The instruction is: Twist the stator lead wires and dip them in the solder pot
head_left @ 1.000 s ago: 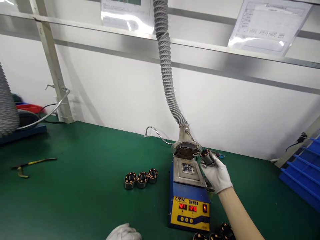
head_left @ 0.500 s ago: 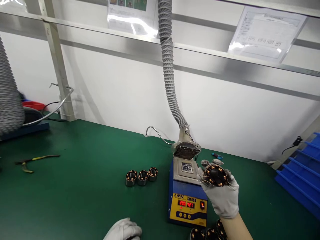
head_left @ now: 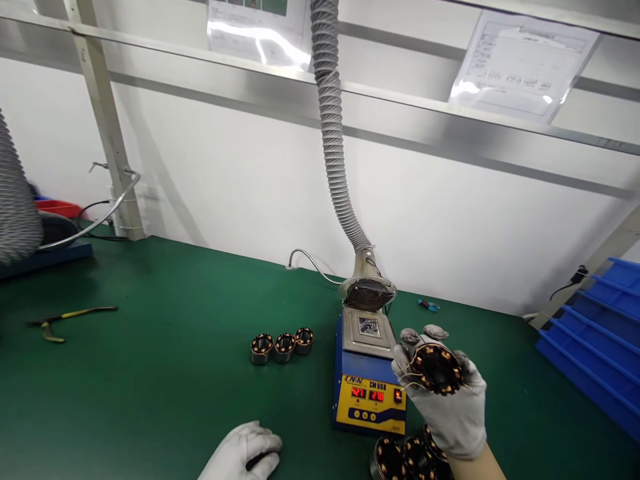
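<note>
My gloved right hand (head_left: 445,407) holds a motor stator (head_left: 437,369), a ring with copper windings and thin loose wires sticking out to the left. It is tilted toward me, just right of the blue and yellow solder pot (head_left: 371,400). A small square of silvery solder (head_left: 369,326) shows in the pot's metal top. My gloved left hand (head_left: 245,453) rests low over the table, its fingers loosely curled and thumb apart, with nothing visible in it. Three stators (head_left: 285,348) stand in a row left of the pot. Several more stators (head_left: 390,459) sit at the bottom edge, partly hidden by my right wrist.
Above the pot hangs a fume hood (head_left: 367,292) on a grey flexible duct (head_left: 333,127). Yellow-handled pliers (head_left: 73,315) lie far left. Blue trays (head_left: 595,347) stand at the right. A small blue tool (head_left: 429,305) lies behind the pot on the green table (head_left: 165,373).
My right hand has lowered slightly and moved right with the stator. My left hand has come up a little, its thumb now showing. The view has shifted slightly.
</note>
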`<act>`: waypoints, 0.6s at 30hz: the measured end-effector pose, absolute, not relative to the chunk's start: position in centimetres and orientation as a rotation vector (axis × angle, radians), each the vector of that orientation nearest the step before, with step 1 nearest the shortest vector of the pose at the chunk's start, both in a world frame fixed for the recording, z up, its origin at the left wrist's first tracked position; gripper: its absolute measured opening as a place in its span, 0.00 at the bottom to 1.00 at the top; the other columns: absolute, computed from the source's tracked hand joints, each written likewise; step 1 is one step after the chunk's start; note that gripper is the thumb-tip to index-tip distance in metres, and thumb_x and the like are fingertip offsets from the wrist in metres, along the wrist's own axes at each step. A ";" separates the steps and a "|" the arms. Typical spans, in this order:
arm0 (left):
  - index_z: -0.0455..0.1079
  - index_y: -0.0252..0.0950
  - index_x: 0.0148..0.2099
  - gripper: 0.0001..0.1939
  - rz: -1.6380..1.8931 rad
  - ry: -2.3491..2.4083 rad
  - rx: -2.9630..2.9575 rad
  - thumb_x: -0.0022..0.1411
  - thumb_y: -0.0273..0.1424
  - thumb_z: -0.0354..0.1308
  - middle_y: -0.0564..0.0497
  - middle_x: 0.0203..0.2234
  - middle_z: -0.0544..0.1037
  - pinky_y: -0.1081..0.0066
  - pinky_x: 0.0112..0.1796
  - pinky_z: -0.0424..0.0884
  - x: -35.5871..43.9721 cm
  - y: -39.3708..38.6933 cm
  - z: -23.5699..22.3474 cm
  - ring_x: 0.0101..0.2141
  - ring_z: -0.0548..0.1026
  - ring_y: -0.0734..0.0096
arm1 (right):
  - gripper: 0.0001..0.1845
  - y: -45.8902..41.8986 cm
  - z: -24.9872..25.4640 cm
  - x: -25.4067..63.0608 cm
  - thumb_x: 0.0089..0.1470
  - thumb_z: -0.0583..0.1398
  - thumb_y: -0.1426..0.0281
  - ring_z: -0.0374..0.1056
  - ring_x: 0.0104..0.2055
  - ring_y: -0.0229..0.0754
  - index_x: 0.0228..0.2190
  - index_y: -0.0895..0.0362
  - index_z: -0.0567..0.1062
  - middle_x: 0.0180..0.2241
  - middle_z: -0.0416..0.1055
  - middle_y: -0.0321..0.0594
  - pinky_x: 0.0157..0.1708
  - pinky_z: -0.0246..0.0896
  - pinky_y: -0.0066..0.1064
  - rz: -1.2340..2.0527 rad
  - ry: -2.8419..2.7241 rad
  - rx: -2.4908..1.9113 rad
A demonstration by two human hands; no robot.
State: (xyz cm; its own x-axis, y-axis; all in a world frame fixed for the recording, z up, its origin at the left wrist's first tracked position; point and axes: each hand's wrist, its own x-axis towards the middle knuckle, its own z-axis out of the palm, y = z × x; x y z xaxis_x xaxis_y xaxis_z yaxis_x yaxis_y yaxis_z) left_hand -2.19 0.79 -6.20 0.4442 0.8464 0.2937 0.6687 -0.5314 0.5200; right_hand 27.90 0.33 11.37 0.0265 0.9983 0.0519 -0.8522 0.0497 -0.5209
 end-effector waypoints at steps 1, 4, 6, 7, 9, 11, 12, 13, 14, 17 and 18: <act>0.73 0.49 0.39 0.09 0.756 1.289 2.371 0.61 0.40 0.52 0.57 0.35 0.78 0.68 0.47 0.69 -2.2 0.8 -6.3 0.39 0.75 0.68 | 0.14 0.2 11.4 27.9 0.36 0.64 0.61 0.70 0.43 0.42 0.31 0.46 0.74 0.36 0.75 0.33 0.44 0.65 0.41 1.497 -0.478 -0.391; 0.73 0.49 0.39 0.09 0.753 1.281 2.371 0.62 0.40 0.52 0.57 0.36 0.78 0.69 0.47 0.69 -2.3 0.8 -6.4 0.40 0.75 0.68 | 0.14 -0.2 11.5 27.8 0.37 0.64 0.59 0.70 0.42 0.42 0.31 0.45 0.74 0.35 0.75 0.32 0.43 0.66 0.39 1.494 -0.521 -0.388; 0.73 0.48 0.39 0.09 0.758 1.283 2.373 0.61 0.40 0.52 0.56 0.36 0.78 0.69 0.47 0.69 -2.4 0.8 -6.5 0.40 0.75 0.68 | 0.14 -0.5 11.3 27.8 0.37 0.64 0.58 0.70 0.43 0.43 0.31 0.45 0.74 0.36 0.75 0.31 0.43 0.66 0.40 1.458 -0.538 -0.438; 0.73 0.48 0.39 0.09 0.763 1.282 2.374 0.61 0.40 0.53 0.56 0.36 0.78 0.69 0.48 0.69 -2.3 0.9 -6.6 0.40 0.75 0.68 | 0.16 -0.6 11.2 27.8 0.37 0.64 0.57 0.69 0.43 0.43 0.32 0.45 0.74 0.37 0.75 0.32 0.42 0.67 0.40 1.436 -0.560 -0.486; 0.73 0.48 0.39 0.09 0.770 1.282 2.370 0.61 0.40 0.53 0.56 0.36 0.78 0.69 0.48 0.68 -2.3 0.8 -6.5 0.40 0.75 0.68 | 0.19 -1.1 11.0 27.8 0.38 0.65 0.55 0.69 0.43 0.45 0.35 0.46 0.74 0.39 0.74 0.36 0.40 0.67 0.39 1.367 -0.661 -0.604; 0.73 0.48 0.40 0.09 0.754 1.288 2.353 0.61 0.39 0.53 0.56 0.36 0.78 0.68 0.48 0.68 -2.2 0.7 -6.3 0.40 0.75 0.68 | 0.24 -1.6 10.8 27.7 0.37 0.67 0.55 0.71 0.40 0.46 0.38 0.48 0.73 0.38 0.74 0.40 0.37 0.69 0.37 1.228 -0.851 -0.722; 0.73 0.48 0.39 0.09 0.739 1.292 2.341 0.61 0.39 0.53 0.56 0.35 0.78 0.67 0.48 0.68 -2.2 0.6 -6.1 0.40 0.75 0.68 | 0.25 -2.0 10.7 27.6 0.35 0.68 0.56 0.71 0.39 0.47 0.37 0.49 0.73 0.37 0.74 0.41 0.35 0.69 0.36 1.136 -0.975 -0.770; 0.73 0.48 0.39 0.09 0.721 1.295 2.326 0.61 0.39 0.52 0.56 0.35 0.78 0.67 0.48 0.68 -2.2 0.6 -6.0 0.40 0.75 0.68 | 0.25 -2.3 10.6 27.4 0.33 0.70 0.58 0.71 0.38 0.48 0.36 0.49 0.73 0.37 0.74 0.42 0.34 0.69 0.35 1.031 -1.104 -0.814; 0.73 0.48 0.39 0.09 0.712 1.293 2.314 0.61 0.39 0.52 0.56 0.35 0.77 0.66 0.48 0.68 -2.2 0.5 -5.8 0.40 0.75 0.68 | 0.24 -2.8 10.5 27.3 0.32 0.70 0.59 0.71 0.38 0.48 0.35 0.50 0.73 0.38 0.73 0.42 0.33 0.70 0.34 0.910 -1.238 -0.850; 0.72 0.47 0.39 0.08 0.716 1.282 2.278 0.61 0.37 0.52 0.56 0.35 0.77 0.65 0.49 0.66 -2.1 0.3 -5.6 0.39 0.74 0.68 | 0.11 -4.4 10.2 26.4 0.40 0.67 0.64 0.71 0.42 0.49 0.30 0.48 0.75 0.43 0.72 0.40 0.35 0.70 0.33 0.379 -1.660 -0.961; 0.72 0.46 0.39 0.08 0.715 1.281 2.266 0.61 0.36 0.53 0.56 0.35 0.77 0.65 0.49 0.66 -2.1 0.2 -5.5 0.40 0.74 0.68 | 0.07 -4.9 10.1 26.1 0.44 0.64 0.66 0.70 0.43 0.48 0.30 0.46 0.76 0.43 0.72 0.40 0.36 0.70 0.33 0.150 -1.788 -1.021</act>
